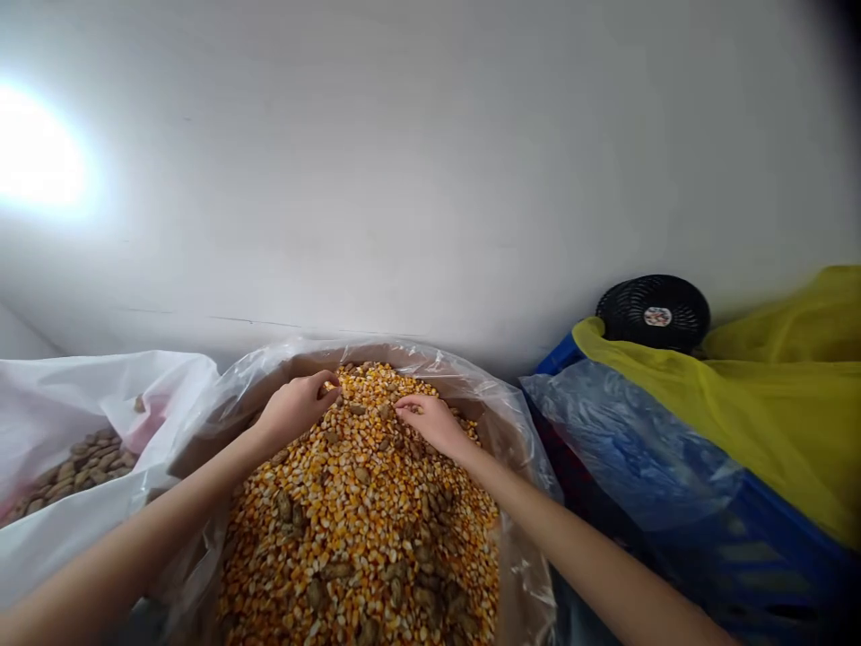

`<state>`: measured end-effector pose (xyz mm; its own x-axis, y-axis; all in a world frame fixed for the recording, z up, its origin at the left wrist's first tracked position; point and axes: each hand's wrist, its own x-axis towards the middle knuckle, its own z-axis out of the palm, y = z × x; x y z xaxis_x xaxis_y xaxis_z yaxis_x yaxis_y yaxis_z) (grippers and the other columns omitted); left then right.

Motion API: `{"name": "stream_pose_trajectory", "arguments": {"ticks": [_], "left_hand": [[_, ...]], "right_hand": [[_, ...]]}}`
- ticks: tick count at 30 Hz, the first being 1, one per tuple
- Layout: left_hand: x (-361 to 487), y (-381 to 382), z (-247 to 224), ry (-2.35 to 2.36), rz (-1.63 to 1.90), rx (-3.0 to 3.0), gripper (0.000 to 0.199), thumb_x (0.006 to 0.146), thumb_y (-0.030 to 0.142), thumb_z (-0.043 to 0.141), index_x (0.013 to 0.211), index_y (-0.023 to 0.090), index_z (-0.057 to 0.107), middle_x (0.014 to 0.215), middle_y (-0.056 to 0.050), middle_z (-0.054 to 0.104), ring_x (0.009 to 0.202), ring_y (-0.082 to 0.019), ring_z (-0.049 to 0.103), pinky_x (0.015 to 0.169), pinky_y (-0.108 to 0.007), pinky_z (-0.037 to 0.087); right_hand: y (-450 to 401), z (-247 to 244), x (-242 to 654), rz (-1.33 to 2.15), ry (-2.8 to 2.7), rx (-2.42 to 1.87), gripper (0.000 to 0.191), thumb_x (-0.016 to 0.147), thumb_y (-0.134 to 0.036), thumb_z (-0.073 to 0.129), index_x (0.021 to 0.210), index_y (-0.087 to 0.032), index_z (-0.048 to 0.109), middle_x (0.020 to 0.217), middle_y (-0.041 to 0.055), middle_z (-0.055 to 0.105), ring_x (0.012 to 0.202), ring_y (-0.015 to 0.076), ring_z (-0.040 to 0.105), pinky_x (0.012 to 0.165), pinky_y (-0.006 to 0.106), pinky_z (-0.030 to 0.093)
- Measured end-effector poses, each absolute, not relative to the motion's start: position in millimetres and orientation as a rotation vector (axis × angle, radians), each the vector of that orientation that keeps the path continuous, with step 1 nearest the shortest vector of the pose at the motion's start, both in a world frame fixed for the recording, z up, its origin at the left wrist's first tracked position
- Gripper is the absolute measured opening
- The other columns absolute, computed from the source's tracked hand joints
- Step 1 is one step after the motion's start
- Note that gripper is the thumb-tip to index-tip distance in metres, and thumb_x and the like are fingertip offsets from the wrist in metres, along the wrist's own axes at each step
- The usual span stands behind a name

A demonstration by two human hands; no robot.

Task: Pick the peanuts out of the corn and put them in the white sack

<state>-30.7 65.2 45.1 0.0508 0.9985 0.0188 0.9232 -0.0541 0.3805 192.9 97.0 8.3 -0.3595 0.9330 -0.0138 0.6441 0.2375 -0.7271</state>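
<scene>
Loose yellow corn kernels (pixel 350 520) fill a large box or sack lined with a clear plastic bag (pixel 525 449). Unshelled peanuts (pixel 437 574) are mixed among the corn, thickest toward the near right. Over the far part of the heap, my left hand (pixel 300 411) has its fingers curled toward the thumb, close to the kernels. Facing it from the right, my right hand (pixel 434 422) is bent in a pinch just above the corn, beside a few peanuts. Whatever lies between the fingertips of either hand is too small or hidden to make out.
On the left, a white sack (pixel 168 377) holds a pile of peanuts (pixel 87 467). To the right stands a blue plastic crate (pixel 773 529) draped with clear plastic (pixel 646 440) and yellow mesh (pixel 773 413). A black fan (pixel 625 309) rests at its back, against the pale wall (pixel 430 179).
</scene>
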Motion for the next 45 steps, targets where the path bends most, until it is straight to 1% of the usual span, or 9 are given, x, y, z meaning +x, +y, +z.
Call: {"name": "stream_pose_trajectory", "arguments": {"ticks": [4,11,15,21,25,28,35,39,45], "left_hand": [[-31.0,72.4,41.8,1.902,0.374,2.084,0.034,0.077,0.045,0.032,0.088,0.023,0.055,0.069,-0.001,0.061,0.061,-0.018,0.056,0.050,-0.024,0.033],[-20.3,75.9,34.5,1.712,0.175,2.284,0.031,0.077,0.046,0.034,0.091,0.025,0.052,0.073,-0.002,0.062,0.066,-0.019,0.057,0.054,-0.025,0.036],[-8.2,79.6,22.7,1.657,0.104,2.354,0.026,0.078,0.040,0.035,0.089,0.024,0.052,0.079,-0.004,0.062,0.066,-0.019,0.057,0.055,-0.026,0.036],[-9.1,84.4,25.2,1.566,0.391,2.007,0.024,0.073,0.042,0.044,0.077,0.019,0.053,0.060,0.000,0.053,0.051,-0.012,0.047,0.048,-0.022,0.031],[-23.9,86.6,37.9,1.193,0.764,1.294,0.025,0.074,0.042,0.043,0.068,0.018,0.045,0.048,0.007,0.032,0.035,-0.004,0.026,0.034,-0.017,0.020],[-34.0,89.2,43.0,0.905,0.951,0.868,0.021,0.075,0.035,0.039,0.064,0.018,0.039,0.046,0.009,0.017,0.032,-0.004,0.013,0.028,-0.015,0.015],[-36.4,92.6,40.2,0.719,1.083,0.636,0.011,0.077,0.030,0.039,0.075,0.020,0.042,0.048,0.008,0.028,0.030,-0.003,0.017,0.025,-0.012,0.015],[-31.0,93.1,40.1,0.768,1.037,0.691,0.027,0.077,0.045,0.039,0.072,0.019,0.041,0.053,0.007,0.033,0.031,-0.001,0.019,0.025,-0.012,0.013],[-23.5,116.2,37.4,1.379,0.794,1.375,0.032,0.073,0.047,0.042,0.067,0.016,0.047,0.052,0.003,0.042,0.035,-0.004,0.032,0.032,-0.017,0.022]], "right_hand": [[108.5,2.7,183.0,0.726,-2.269,-1.382,0.022,0.074,-0.025,0.049,0.091,-0.019,0.062,0.095,0.0043,0.061,0.089,0.0169,0.053,0.080,0.029,0.037],[100.8,3.4,175.9,0.659,-2.379,-1.377,0.028,0.082,-0.036,0.037,0.095,-0.022,0.058,0.095,0.0042,0.058,0.086,0.0157,0.053,0.074,0.027,0.038],[93.6,1.5,176.9,0.705,-2.379,-1.406,0.027,0.076,-0.041,0.046,0.095,-0.024,0.054,0.095,0.0021,0.057,0.085,0.0161,0.052,0.071,0.028,0.037],[97.8,-0.4,178.4,1.125,-2.171,-1.365,0.020,0.069,-0.038,0.054,0.076,-0.020,0.049,0.075,-0.0012,0.054,0.070,0.0128,0.051,0.060,0.024,0.037],[108.6,9.0,185.3,1.608,-1.613,-1.327,0.022,0.072,-0.041,0.042,0.079,-0.021,0.044,0.070,-0.0009,0.049,0.047,0.0079,0.042,0.039,0.019,0.025],[116.8,15.3,191.3,1.707,-1.241,-1.267,0.023,0.075,-0.040,0.030,0.075,-0.020,0.040,0.067,0.0009,0.047,0.043,0.0073,0.038,0.035,0.018,0.019],[118.5,11.3,190.4,1.843,-0.934,-1.265,0.021,0.070,-0.036,0.047,0.063,-0.018,0.041,0.063,-0.0012,0.045,0.043,0.0042,0.038,0.034,0.015,0.018],[120.3,12.7,187.2,1.662,-1.273,-1.391,0.018,0.068,-0.029,0.049,0.084,-0.021,0.052,0.069,-0.0005,0.051,0.045,0.0060,0.042,0.037,0.017,0.024],[140.5,6.7,185.7,0.785,-2.189,-1.521,0.025,0.071,-0.023,0.048,0.095,-0.025,0.057,0.084,0.0022,0.060,0.068,0.0158,0.054,0.061,0.027,0.037]]}}
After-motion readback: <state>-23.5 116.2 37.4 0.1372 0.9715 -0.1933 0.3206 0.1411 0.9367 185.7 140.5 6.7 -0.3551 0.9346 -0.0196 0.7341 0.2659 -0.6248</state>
